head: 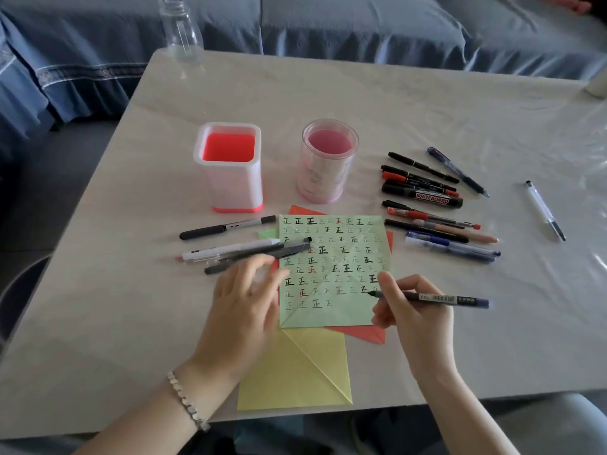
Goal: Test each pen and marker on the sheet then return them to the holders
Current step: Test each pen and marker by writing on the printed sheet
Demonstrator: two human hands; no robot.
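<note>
Right hand [410, 318] grips a pen [437, 298] touching the sheet [331, 257]; left hand [244, 303] relaxed at its edge.

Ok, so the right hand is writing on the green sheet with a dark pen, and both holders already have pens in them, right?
Not quite: in the head view the square holder and the round holder are both empty. The right hand does hold the dark pen, tip on the green sheet.
</note>
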